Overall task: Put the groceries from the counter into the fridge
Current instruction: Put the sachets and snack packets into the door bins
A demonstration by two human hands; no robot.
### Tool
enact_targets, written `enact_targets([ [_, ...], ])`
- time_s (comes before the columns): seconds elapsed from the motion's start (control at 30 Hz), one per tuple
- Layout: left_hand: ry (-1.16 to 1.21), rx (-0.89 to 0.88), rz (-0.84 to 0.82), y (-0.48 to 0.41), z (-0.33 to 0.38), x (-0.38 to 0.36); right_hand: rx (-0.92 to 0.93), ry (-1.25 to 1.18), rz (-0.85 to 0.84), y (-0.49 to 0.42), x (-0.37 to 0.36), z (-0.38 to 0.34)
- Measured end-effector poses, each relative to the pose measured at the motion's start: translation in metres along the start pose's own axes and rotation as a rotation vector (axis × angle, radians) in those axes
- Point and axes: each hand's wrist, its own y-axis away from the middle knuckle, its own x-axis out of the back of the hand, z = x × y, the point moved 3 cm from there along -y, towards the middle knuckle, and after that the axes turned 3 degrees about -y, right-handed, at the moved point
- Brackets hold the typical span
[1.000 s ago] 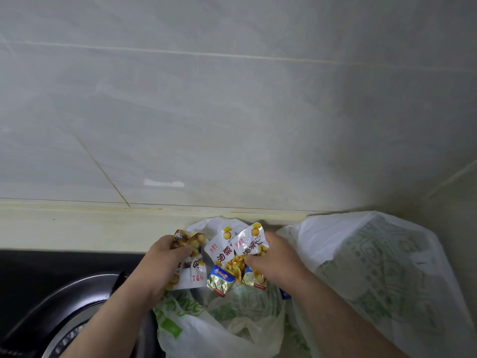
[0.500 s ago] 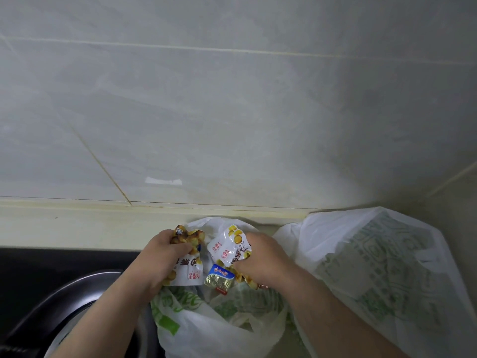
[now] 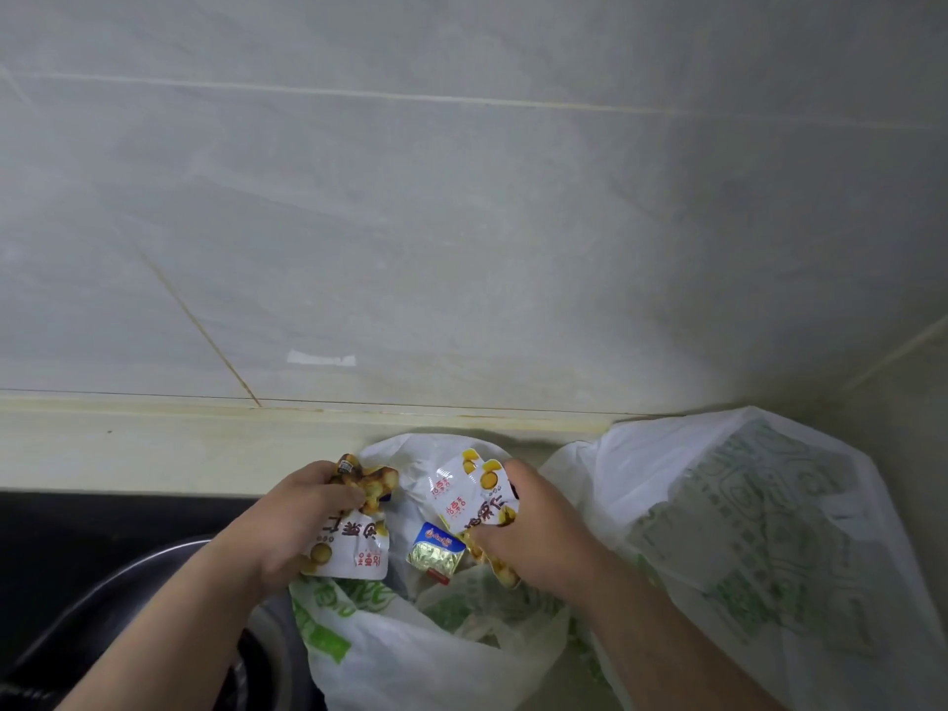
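Both our hands are over the open bag (image 3: 390, 654), mid-frame, low.

Left hand (image 3: 302, 520): fingers curled tight round the left pouch (image 3: 354, 551). It's white with yellow print and red text, and its top end is crumpled above the knuckles. We can't tell whether it's one pouch or two.

Right hand (image 3: 528, 536): fingers and thumb clamped on the right pouches (image 3: 461, 497), same print. One fans up past the fingertips, and another pokes out below the palm.

Foil pack (image 3: 436, 554): gold with a blue top, between the two hands and touching the right pouches at the thumb. We can't tell whether the thumb pinches it too.

All of these are held above the bag mouth, none resting on a surface. The bag is white with green print and sags open under the hands.

The second bag (image 3: 744, 531) has the same print, sits just right of the first and touches our right forearm. Its contents aren't visible.

A cream ledge (image 3: 154, 443) runs behind the bags, with the grey tiled wall (image 3: 461, 223) above it. The black hob (image 3: 77, 520) is on the left, with a dark round pan (image 3: 118, 602) under our left forearm, against the bag's left side.
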Motion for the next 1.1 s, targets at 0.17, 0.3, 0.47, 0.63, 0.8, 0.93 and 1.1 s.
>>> enact_targets([
  [0.17, -0.076, -0.046, 0.071, -0.009, 0.003, -0.008, -0.065, -0.114, 0.065, 0.007, 0.009, 0.004],
  [0.3, -0.128, -0.070, 0.055, -0.015, 0.004, -0.014, -0.096, -0.258, 0.095, 0.010, 0.015, 0.009],
  [0.47, -0.115, -0.101, 0.002, -0.020, 0.008, -0.021, -0.160, -0.467, 0.133, 0.009, 0.023, 0.016],
  [0.63, -0.011, -0.061, -0.030, -0.023, 0.014, -0.021, -0.150, -0.556, 0.130, 0.007, 0.025, 0.016],
  [0.8, 0.146, -0.069, -0.014, -0.015, 0.018, -0.008, -0.128, -0.689, 0.116, 0.006, 0.029, 0.017],
  [0.93, 0.307, -0.070, -0.048, -0.003, 0.015, 0.009, -0.113, -0.836, 0.087, 0.013, 0.033, 0.010],
  [1.1, 0.449, -0.176, -0.130, 0.019, 0.008, 0.033, -0.113, -0.905, 0.093, 0.028, 0.042, 0.001],
])
